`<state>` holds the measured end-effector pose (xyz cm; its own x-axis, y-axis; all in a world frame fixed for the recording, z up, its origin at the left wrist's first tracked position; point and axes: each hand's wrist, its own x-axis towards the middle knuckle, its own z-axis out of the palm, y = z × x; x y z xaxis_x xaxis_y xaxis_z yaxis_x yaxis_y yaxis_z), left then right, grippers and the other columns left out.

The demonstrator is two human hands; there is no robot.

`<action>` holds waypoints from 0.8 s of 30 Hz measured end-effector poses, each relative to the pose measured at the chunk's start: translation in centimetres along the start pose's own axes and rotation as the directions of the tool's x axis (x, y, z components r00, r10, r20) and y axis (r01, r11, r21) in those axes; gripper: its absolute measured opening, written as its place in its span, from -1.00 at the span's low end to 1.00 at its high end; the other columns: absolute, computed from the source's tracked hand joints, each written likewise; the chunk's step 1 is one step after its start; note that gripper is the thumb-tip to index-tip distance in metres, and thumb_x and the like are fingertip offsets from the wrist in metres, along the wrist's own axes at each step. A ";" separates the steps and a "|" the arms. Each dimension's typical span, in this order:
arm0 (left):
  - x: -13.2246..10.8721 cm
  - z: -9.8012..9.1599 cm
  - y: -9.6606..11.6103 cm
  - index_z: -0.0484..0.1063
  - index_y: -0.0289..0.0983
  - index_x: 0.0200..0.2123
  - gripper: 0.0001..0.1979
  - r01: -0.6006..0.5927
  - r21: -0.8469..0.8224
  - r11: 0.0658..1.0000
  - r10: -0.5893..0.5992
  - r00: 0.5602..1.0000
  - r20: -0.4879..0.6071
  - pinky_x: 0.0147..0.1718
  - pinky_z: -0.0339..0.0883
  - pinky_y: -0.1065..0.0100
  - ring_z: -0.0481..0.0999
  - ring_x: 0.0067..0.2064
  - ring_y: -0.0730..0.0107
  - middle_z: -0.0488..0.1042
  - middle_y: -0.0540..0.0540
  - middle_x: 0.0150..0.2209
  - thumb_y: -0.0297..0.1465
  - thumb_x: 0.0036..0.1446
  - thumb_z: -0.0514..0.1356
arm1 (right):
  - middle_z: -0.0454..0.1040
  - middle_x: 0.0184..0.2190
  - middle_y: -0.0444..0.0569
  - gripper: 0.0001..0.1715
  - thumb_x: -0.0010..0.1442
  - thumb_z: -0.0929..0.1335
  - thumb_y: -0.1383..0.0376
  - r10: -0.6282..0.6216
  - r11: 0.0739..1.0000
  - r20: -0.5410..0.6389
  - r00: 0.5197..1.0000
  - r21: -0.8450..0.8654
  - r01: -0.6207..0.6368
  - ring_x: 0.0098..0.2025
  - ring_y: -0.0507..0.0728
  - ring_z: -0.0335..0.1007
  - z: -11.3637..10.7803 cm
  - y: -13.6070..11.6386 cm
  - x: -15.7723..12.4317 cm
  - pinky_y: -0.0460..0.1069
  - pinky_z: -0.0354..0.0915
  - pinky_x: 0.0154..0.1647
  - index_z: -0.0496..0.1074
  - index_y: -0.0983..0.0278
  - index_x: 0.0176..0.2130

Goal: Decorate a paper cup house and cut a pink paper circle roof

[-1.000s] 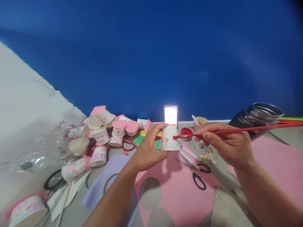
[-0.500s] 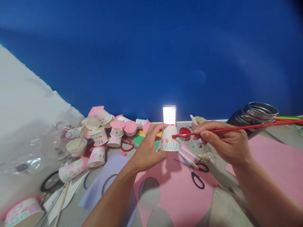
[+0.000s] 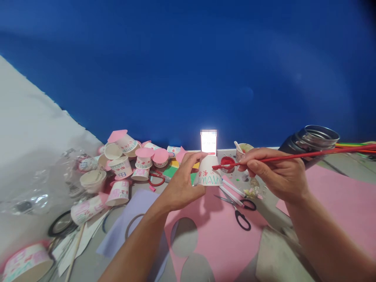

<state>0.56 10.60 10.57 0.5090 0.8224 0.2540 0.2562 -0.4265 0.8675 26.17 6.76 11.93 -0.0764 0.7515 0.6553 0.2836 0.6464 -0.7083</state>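
A white paper cup, turned upside down, is held between the thumb and fingers of my left hand. Green zigzag strokes run along its rim, with red dabs above them. My right hand pinches a long red paintbrush. Its red tip is at the right part of the cup's side; whether it touches cannot be made out. Behind the brush stands a small open pot of red paint. Below the cup, scissors with black handles and white markers lie on pink paper.
Several decorated paper cups with pink tops are piled at the left, near clear plastic wrapping. A lit phone stands against the blue wall. A dark open flask is at the right. Purple paper lies at left.
The whole view has shifted slightly, moving things a little left and up. Both hands keep their hold, and the brush tip stays near the same part of the cup.
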 end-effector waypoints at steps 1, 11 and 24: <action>0.0 0.0 0.0 0.35 -0.01 0.26 -0.28 0.002 0.011 1.000 -0.002 1.000 -0.001 0.27 0.36 -0.08 0.39 0.28 0.02 0.31 -0.14 0.27 -0.54 0.04 0.36 | 0.65 -0.38 -0.10 -0.86 0.37 0.43 0.32 0.000 1.000 0.002 1.000 0.001 0.000 -0.46 0.01 0.49 0.0 0.0 0.0 -0.10 0.42 -0.49 0.65 0.15 -0.23; -0.2 0.2 0.4 0.35 0.01 0.25 -0.28 0.014 0.061 0.998 -0.014 1.000 -0.004 0.22 0.40 -0.08 0.37 0.24 0.03 0.27 -0.14 0.25 -0.52 0.03 0.37 | 0.65 -0.41 -0.12 -0.85 0.37 0.42 0.36 -0.044 0.999 0.067 0.997 -0.017 0.045 -0.48 0.00 0.48 0.3 -0.2 0.2 -0.10 0.41 -0.48 0.64 0.18 -0.21; -0.2 0.0 0.5 0.35 -0.01 0.24 -0.32 0.023 0.040 0.999 -0.022 1.000 -0.015 0.23 0.39 -0.10 0.38 0.26 0.00 0.27 -0.15 0.28 -0.47 0.05 0.39 | 0.65 -0.38 -0.13 -0.85 0.37 0.42 0.36 -0.043 0.998 0.059 0.997 -0.044 0.045 -0.41 0.02 0.52 0.0 -0.2 0.2 -0.08 0.41 -0.42 0.64 0.14 -0.19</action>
<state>0.64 10.22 10.97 0.4908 0.8372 0.2414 0.2999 -0.4224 0.8554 26.08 6.79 12.17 -0.1444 0.7297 0.6683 0.3212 0.6734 -0.6659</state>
